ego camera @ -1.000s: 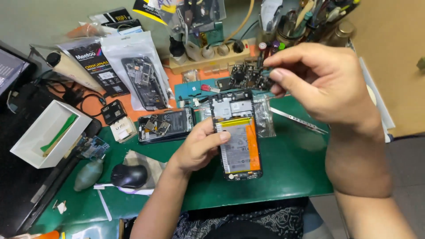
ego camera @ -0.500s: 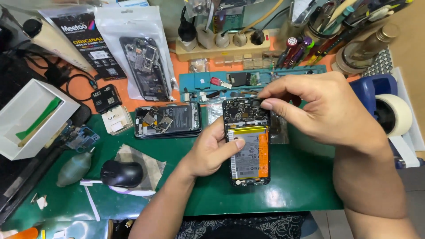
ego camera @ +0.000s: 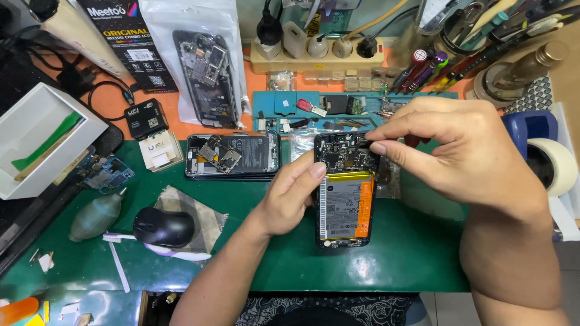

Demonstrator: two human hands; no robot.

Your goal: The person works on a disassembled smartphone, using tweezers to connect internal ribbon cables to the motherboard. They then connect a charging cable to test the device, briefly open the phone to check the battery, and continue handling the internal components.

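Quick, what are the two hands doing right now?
Left hand: curled against the left edge of the opened phone, steadying it on the green mat.
Right hand: fingertips pinched at the phone's top; whether they hold a part cannot be told.

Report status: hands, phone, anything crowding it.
Left hand steadies opened phone. Right hand fingers pinch at its top board. Second opened phone lies apart.

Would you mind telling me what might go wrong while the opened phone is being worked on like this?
1. The right hand pinches at the top edge of the opened black phone with the yellow battery; a slip might damage the exposed board.
2. The left hand steadies the phone only at one side, so it may shift on the green mat.
3. Any small loose part could get lost among the clutter nearby.
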